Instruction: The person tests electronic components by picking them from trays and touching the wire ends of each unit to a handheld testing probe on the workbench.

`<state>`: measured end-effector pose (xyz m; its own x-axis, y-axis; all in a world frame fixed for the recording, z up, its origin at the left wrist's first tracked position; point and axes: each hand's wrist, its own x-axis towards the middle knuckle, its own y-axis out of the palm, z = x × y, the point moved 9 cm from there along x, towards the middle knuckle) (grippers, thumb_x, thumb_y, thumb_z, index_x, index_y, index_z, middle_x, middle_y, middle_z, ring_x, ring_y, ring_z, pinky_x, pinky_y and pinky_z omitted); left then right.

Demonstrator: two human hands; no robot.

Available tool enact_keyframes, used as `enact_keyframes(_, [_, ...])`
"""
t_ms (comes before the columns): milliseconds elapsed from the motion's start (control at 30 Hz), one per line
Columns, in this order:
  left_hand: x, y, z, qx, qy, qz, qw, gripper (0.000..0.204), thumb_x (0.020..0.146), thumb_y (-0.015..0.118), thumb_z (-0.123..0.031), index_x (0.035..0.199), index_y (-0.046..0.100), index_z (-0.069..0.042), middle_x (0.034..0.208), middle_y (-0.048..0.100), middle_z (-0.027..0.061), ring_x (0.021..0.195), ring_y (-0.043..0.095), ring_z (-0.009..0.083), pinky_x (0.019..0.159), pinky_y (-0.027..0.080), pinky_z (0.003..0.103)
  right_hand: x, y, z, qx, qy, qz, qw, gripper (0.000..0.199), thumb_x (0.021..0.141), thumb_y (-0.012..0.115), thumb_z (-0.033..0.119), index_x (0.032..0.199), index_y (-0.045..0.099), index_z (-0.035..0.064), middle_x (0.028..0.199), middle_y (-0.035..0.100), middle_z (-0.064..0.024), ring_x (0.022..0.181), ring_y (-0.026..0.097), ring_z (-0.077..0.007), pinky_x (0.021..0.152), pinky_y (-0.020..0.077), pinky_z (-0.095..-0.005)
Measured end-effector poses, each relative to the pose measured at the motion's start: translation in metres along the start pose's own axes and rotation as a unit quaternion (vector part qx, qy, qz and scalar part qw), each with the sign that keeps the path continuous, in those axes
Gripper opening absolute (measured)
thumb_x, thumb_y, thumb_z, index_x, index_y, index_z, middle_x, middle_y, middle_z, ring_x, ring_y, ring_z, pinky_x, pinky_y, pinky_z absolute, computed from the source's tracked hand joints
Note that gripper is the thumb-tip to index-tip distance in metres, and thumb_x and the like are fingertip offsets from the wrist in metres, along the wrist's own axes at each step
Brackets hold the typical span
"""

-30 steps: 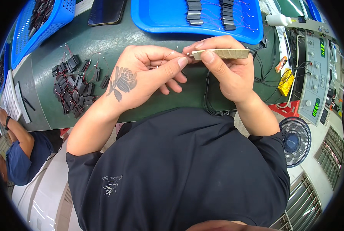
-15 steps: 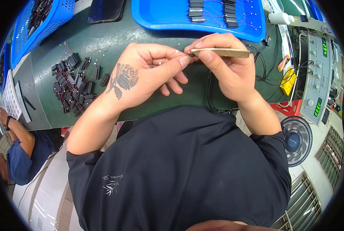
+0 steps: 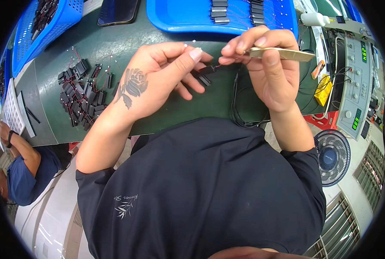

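Green tabletop (image 3: pixel 218 101), blue tray (image 3: pixel 179 15) beyond hands (image 3: pixel 274 71), parts heap (image 3: pixel 90 99)

Over the table (image 3: pixel 218 105), I see one wired part (image 3: pixel 208 70) between left grip (image 3: pixel 160 80) and right grip (image 3: pixel 276 75). A pile of parts (image 3: pixel 82 96) lies left, the basket (image 3: pixel 65 26) far left, the phone (image 3: pixel 118 12) between basket and tray (image 3: pixel 179 23). The instrument (image 3: pixel 352 86) stands right.

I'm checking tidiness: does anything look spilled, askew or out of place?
Nothing is visibly spilled or damaged. Only the heap of black parts on the green bench, at left, looks untidy: they lie jumbled at all angles, whereas those in the blue tray line up in two columns.
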<state>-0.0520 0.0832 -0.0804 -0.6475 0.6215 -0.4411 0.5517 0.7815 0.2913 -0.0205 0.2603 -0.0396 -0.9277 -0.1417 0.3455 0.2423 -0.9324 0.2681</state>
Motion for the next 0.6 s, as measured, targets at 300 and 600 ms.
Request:
enact_keyframes(300, [-0.005, -0.013, -0.025, 0.006, 0.089, -0.015, 0.996, 0.034, 0.113, 0.058, -0.018, 0.137, 0.062, 0.005, 0.116, 0.075, 0.0203, 0.089, 0.078, 0.0245, 0.074, 0.063, 0.029, 0.0, -0.005, 0.001, 0.029, 0.048, -0.026, 0.998, 0.019, 0.117, 0.052, 0.02, 0.129, 0.052, 0.005, 0.116, 0.061, -0.0216, 0.1, 0.074, -0.0342, 0.083, 0.0694, -0.0433])
enact_keyframes(600, [-0.001, -0.011, -0.015, -0.063, 0.078, 0.033, 0.994, 0.037, 0.115, 0.043, -0.015, 0.144, 0.053, 0.006, 0.126, 0.074, 0.0258, 0.102, 0.078, 0.0304, 0.086, 0.063, 0.032, -0.002, -0.008, -0.007, 0.067, 0.105, -0.051, 0.991, 0.019, 0.113, 0.061, 0.013, 0.126, 0.06, -0.0012, 0.112, 0.068, -0.0216, 0.086, 0.076, -0.0303, 0.077, 0.068, -0.0389])
